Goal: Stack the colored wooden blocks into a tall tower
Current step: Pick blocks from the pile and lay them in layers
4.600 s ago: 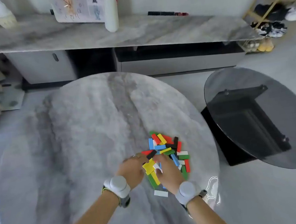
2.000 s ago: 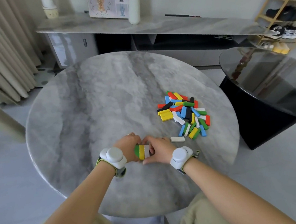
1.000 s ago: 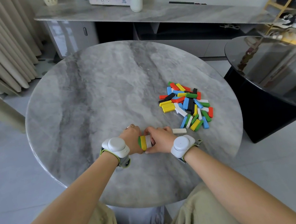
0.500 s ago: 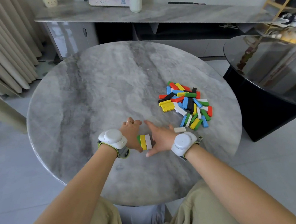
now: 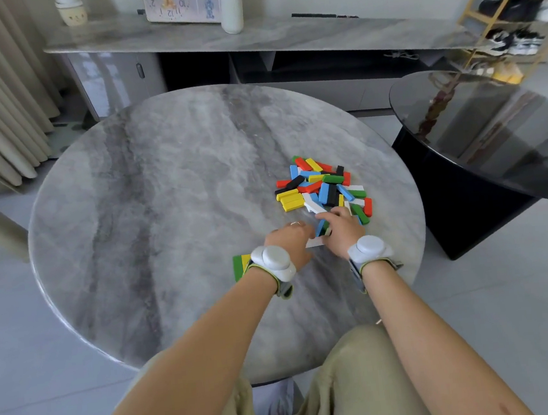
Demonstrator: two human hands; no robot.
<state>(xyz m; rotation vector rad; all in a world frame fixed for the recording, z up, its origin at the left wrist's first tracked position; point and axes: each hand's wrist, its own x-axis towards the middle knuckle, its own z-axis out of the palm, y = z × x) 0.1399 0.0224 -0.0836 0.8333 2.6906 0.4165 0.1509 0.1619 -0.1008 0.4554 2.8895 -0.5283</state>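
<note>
Head view. A person is sitting at a round grey marble table (image 5: 138, 200), both forearms reaching forward over it. The pile of coloured blocks (image 5: 322, 189) is lying loose toward the table's 2 o'clock side, with red, yellow, blue, green, black and white pieces overlapping one another. The left hand (image 5: 291, 242) and the right hand (image 5: 340, 231) are meeting at the pile's 6 o'clock edge. The right hand is curling its fingers over a blue block (image 5: 320, 228) and a green one just beside it; whether it is pinching them or only touching them cannot be told. The left hand is lying knuckles up, its fingertips hidden, so its grip cannot be told. A white block (image 5: 314, 243) is lying flat between the two hands. A short row of blocks (image 5: 241, 266), green and yellow showing, is resting on the table at the left wrist's 9 o'clock, partly covered by the white wrist device (image 5: 273, 262). A dark glass side table (image 5: 492, 126) is standing at 3 o'clock.
</note>
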